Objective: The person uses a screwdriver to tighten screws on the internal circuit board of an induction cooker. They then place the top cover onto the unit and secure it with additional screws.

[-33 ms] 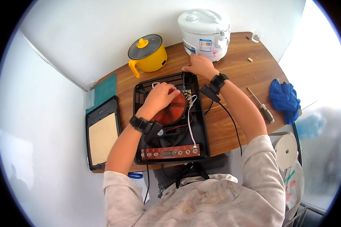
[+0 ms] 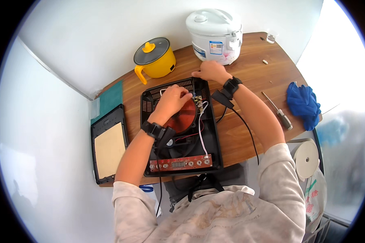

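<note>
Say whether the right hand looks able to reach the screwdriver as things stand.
Probably yes: the screwdriver lies uncovered on the table, with nothing seen in the way, though the right hand must first leave the far edge of the case.

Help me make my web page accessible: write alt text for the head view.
A person's left hand is at the round red disc inside an opened black appliance, and the right hand is at its far right corner. Behind stand a yellow pot and a white rice cooker on the wooden table; a screwdriver and blue cloth lie to the right.
</note>
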A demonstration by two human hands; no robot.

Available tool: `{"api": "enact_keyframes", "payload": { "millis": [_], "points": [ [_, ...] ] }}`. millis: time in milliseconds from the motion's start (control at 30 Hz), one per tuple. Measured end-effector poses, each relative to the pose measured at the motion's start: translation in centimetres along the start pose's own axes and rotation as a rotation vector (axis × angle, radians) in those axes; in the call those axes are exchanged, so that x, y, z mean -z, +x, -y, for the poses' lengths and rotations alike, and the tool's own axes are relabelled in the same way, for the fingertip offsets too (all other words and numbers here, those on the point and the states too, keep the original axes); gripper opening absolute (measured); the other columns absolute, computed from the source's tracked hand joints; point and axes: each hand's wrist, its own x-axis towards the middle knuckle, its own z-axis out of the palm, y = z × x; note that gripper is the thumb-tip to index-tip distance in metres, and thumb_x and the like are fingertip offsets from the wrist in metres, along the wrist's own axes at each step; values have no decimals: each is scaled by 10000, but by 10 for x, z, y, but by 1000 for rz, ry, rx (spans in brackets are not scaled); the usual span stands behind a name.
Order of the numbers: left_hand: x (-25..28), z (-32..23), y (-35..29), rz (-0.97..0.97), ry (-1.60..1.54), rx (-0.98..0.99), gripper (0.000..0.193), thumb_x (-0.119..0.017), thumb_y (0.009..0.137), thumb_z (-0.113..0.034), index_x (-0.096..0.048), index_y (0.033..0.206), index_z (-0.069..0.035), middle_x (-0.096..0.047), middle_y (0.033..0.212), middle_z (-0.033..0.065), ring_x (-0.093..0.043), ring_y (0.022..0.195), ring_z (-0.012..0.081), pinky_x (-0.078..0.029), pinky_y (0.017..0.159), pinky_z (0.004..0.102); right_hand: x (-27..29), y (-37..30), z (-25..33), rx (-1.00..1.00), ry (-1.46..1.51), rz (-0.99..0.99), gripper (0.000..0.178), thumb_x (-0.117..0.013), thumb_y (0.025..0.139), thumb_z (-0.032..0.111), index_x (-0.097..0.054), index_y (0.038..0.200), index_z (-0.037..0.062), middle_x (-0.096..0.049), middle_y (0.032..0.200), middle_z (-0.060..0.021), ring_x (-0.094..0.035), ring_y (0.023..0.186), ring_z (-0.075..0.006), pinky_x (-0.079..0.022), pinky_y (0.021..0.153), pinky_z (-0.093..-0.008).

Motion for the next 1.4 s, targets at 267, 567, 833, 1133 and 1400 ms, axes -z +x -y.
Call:
{"api": "enact_keyframes", "payload": {
  "millis": [267, 567, 833, 1133, 1400],
  "points": [
    [-19, -4, 24, 61, -96, 46, 350, -764, 943, -292, -762, 1108, 16, -772, 996, 187, -729, 892, 354, -561, 841, 397, -6, 12, -21, 69, 291, 127, 537, -717, 886, 484, -757, 795, -43, -741, 751, -202, -746, 717, -351, -605, 724, -433],
    [-21, -15, 24, 51, -77, 66, 372, -776, 923, -300, -756, 1116, 17, -771, 954, 205, -751, 885, 346, -569, 830, 376, -4, 12, -13, 77, 195, 114, 500, -723, 896, 468, -782, 840, -25, -753, 800, -201, -746, 770, -343, -600, 761, -436],
    [-24, -5, 20, -22, -198, 74, 407, -775, 905, -296, -745, 1162, 19, -783, 941, 181, -758, 914, 327, -581, 834, 386, -6, 7, -21, 105, 466, 90, 485, -722, 957, 450, -777, 872, -25, -708, 731, -155, -649, 692, -274, -528, 713, -413],
    [-23, -4, 18, 53, -169, 75, 447, -785, 928, -307, -716, 1229, 16, -780, 989, 179, -759, 911, 280, -572, 846, 342, 12, 10, -1, -58, 340, 204, 460, -730, 938, 368, -706, 760, -55, -576, 608, -98, -551, 538, -193, -495, 524, -362],
    [-30, -7, 22, -20, -177, 73, 396, -758, 932, -364, -752, 1087, 0, -777, 909, 162, -751, 880, 321, -575, 819, 379, 0, 30, -15, -165, 505, 323, 443, -786, 911, 342, -724, 947, -95, -727, 870, -225, -719, 726, -326, -561, 549, -441]
  ]
}}
